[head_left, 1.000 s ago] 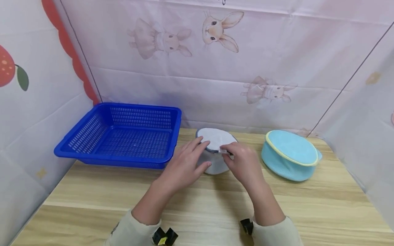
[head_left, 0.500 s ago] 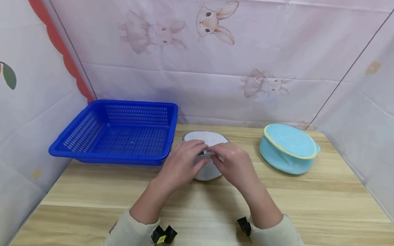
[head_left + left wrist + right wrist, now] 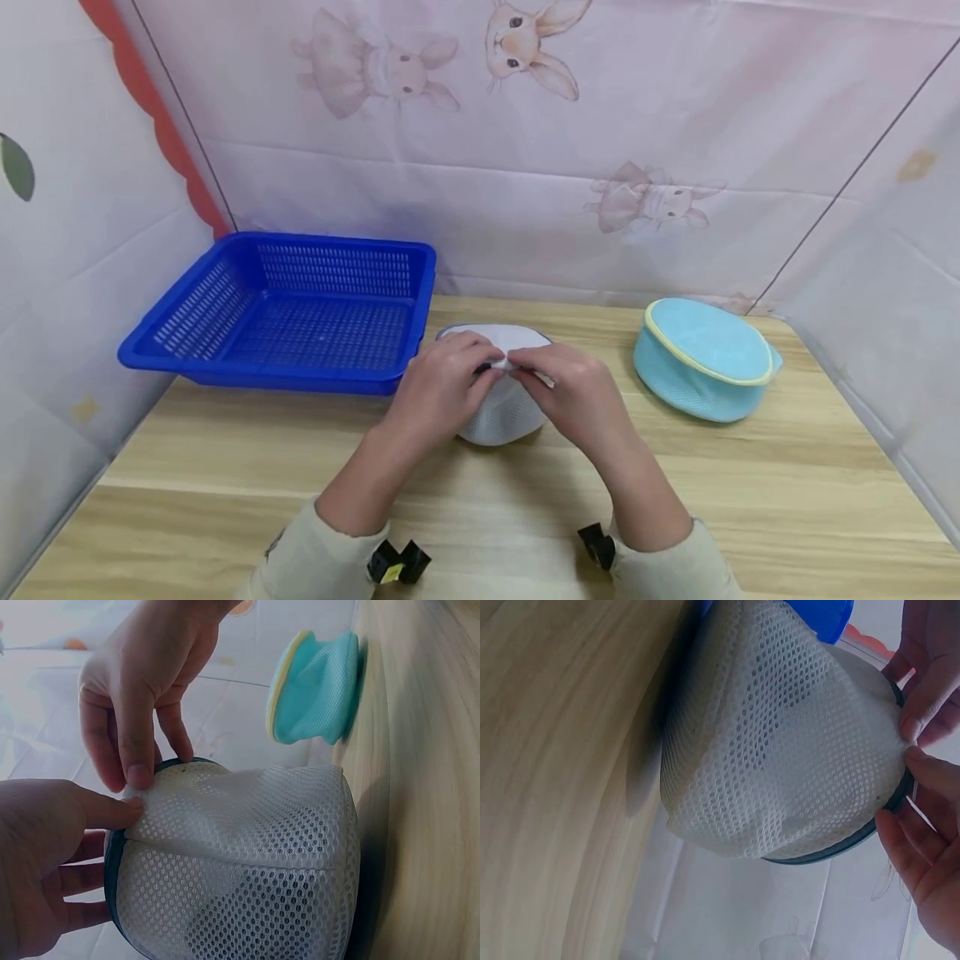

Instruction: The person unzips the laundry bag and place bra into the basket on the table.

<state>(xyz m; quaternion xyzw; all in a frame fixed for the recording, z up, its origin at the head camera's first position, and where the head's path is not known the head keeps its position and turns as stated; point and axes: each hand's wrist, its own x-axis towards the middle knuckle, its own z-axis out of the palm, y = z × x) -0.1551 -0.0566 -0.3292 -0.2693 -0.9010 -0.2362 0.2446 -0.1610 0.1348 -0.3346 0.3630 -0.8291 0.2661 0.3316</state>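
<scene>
No text, label, brand, number or sign could be read in any of the three views; a small yellow patch (image 3: 392, 573) sat on the black block (image 3: 414, 563) at the cuff of the left sleeve (image 3: 322, 550), too small to tell whether it bore any lettering, and a dark mark (image 3: 274, 543) on the outer side of the same sleeve was likewise too small to make out
</scene>
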